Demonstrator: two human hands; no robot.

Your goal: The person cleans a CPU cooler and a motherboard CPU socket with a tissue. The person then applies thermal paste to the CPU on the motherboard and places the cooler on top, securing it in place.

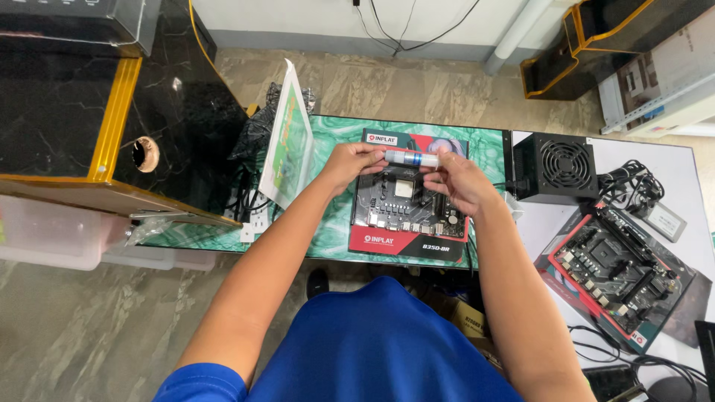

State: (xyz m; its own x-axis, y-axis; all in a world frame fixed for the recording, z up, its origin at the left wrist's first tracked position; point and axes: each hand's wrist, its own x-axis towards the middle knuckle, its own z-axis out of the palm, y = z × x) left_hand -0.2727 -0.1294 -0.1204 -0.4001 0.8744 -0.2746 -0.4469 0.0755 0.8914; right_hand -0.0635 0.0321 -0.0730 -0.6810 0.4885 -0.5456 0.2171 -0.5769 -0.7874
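syringe tube [411,158] held level above motherboard [408,202], steady over its socket | left hand [356,164] fingers pinched on one end, right hand [456,181] fingers closed on other end | motherboard flat on its box [402,242] on green desk [335,223] | power supply [555,167] right of motherboard
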